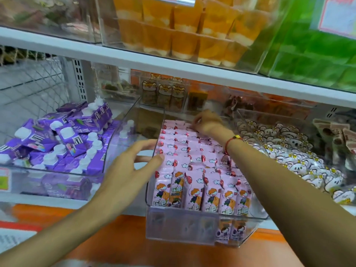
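A clear plastic bin (185, 226) on the middle shelf sticks out past the shelf's front edge and holds rows of upright pink snack packets (194, 170) printed with a cartoon child. My left hand (133, 162) is against the bin's left wall, its thumb over the rim touching the packets and its fingers stretched along the outside. My right hand (207, 122) reaches to the back of the bin, fingertips curled down on a pink packet in the rear row. A red string bracelet circles my right wrist.
A clear bin of purple pouches with white caps (63, 139) sits to the left, and a bin of white flower-print packets (300, 157) to the right. Small hamster-print packs (163, 95) stand behind. The upper shelf (134, 56) carries orange cups and green packs overhead.
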A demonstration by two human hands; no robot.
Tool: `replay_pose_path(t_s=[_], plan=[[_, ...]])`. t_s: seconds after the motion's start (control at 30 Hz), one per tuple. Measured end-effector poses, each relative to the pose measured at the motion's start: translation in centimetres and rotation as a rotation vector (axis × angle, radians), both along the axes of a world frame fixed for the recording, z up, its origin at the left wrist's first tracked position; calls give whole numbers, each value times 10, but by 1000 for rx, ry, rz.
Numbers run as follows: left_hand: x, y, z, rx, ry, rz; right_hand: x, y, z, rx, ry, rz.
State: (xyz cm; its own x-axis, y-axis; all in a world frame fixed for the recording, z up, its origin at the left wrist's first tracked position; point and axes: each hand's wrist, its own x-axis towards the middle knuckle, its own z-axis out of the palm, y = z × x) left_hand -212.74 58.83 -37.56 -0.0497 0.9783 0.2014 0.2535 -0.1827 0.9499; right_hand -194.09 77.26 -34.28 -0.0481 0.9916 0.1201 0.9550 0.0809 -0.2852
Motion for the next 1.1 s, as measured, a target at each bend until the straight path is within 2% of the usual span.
replay_pose_path(t_s=[0.2, 0.53, 0.67, 0.8, 0.87, 0.97, 1.03, 1.1], plan=[[1, -1, 2, -10, -10, -1, -1, -6, 6, 117, 162, 24], [-2, 0, 3, -5, 49, -15, -6, -67, 18, 457, 1122, -109], [-2, 0, 8, 25, 114, 35, 3, -104, 23, 503, 1243, -252], [5, 1, 35, 247, 196, 103, 20, -141, 25, 434, 1255, -220], [15, 3, 50, 305, 263, 43, 26, -157, 24, 362, 1342, -151], [39, 5, 60, 277, 409, -140, 32, -172, 27, 296, 1415, -72], [52, 3, 55, 295, 507, -166, 34, -176, 30, 263, 1449, -51], [59, 1, 47, 336, 496, -147, 36, -180, 29, 215, 1488, -43]])
